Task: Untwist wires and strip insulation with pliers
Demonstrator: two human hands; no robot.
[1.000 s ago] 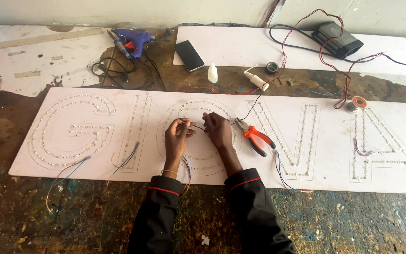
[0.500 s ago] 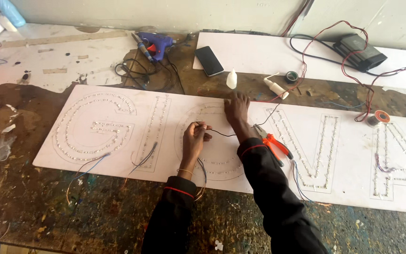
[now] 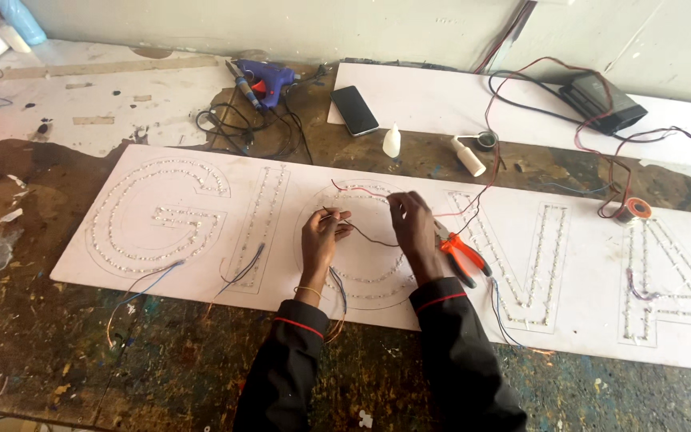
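A long white sign board with letter outlines filled with small lights lies across the worktable. My left hand pinches a thin dark wire over the round letter in the middle. My right hand holds the other part of that wire, next to a red wire that runs along the letter's top. Orange-handled pliers lie on the board just right of my right hand.
Behind the board lie a blue glue gun, a black phone, a small white bottle, a white tube, a tape roll, a solder spool and a black power box with red and black leads.
My right hand had reached up toward the far edge of the board and has come back down beside the left hand, now holding the wire. The view shifted slightly.
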